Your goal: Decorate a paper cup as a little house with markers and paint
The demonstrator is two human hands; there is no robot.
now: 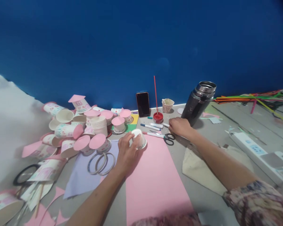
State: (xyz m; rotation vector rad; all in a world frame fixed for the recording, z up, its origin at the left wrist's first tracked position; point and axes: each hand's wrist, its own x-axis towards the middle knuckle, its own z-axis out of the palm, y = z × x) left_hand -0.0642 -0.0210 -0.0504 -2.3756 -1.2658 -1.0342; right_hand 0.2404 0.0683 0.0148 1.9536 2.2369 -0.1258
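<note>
My left hand (128,153) is closed around an upside-down white paper cup (140,138) that stands on the top edge of a pink paper sheet (153,179). My right hand (180,126) reaches to the far side of the table, its fingers curled down at the markers (151,126) lying beside black-handled scissors (168,138). Whether it grips a marker I cannot make out. A lilac paper sheet (81,177) with a few wire rings (101,162) lies left of my left hand.
A heap of decorated paper cups with pink lids (85,128) fills the left side. A phone (142,104), a red pot with a stick (158,117), a small cup (167,105) and a dark steel flask (198,102) stand by the blue wall. A power strip (252,147) and coloured sticks (252,98) lie right.
</note>
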